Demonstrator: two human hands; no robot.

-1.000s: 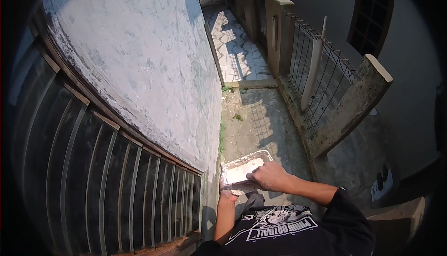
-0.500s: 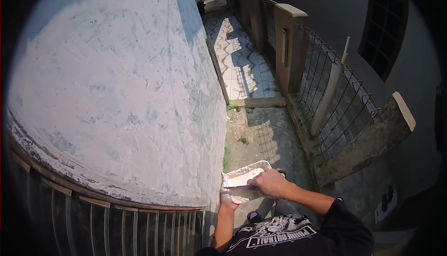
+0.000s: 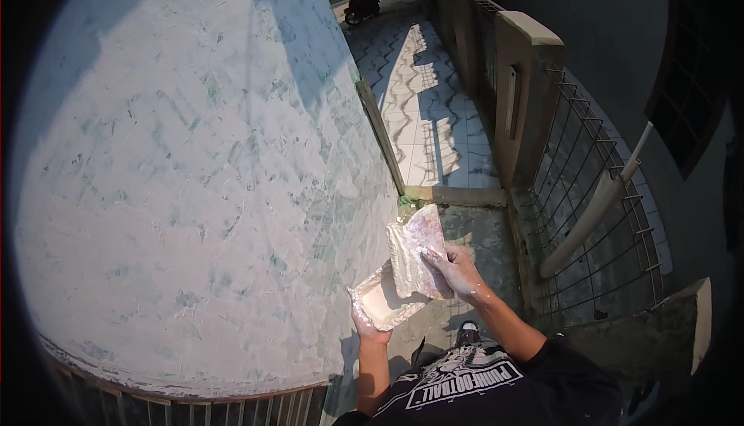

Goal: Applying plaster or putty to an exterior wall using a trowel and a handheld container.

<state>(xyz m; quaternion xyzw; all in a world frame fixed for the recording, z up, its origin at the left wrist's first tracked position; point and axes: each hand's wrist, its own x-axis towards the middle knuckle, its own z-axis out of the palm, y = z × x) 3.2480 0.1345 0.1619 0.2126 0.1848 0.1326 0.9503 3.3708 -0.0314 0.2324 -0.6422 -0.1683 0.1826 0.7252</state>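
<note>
My left hand (image 3: 370,331) grips a shallow rectangular tray (image 3: 356,300) from its near left side. White putty (image 3: 379,303) lies inside, and more is caked around the rim. In my right hand (image 3: 460,273) is a wide, flat putty spreader (image 3: 419,244), pinched with the thumb on its face. The spreader stands tilted over the tray's far right side, with a thick bead of white paste along its left edge. I cannot tell whether its lower edge touches the tray. To the left rises a wall (image 3: 194,209) with patchy white putty over bluish-green paint.
Right of me runs a low wall with a pillar (image 3: 528,100), wire mesh (image 3: 589,186) and a slanting pale pipe (image 3: 581,224). A raised sill (image 3: 457,196) crosses the path before the tiled floor (image 3: 415,143). A motorcycle (image 3: 362,6) stands far off.
The spreader has come up from the tray and turned so its broad, paste-covered face shows. My right hand has risen with it, and the view has shifted.
</note>
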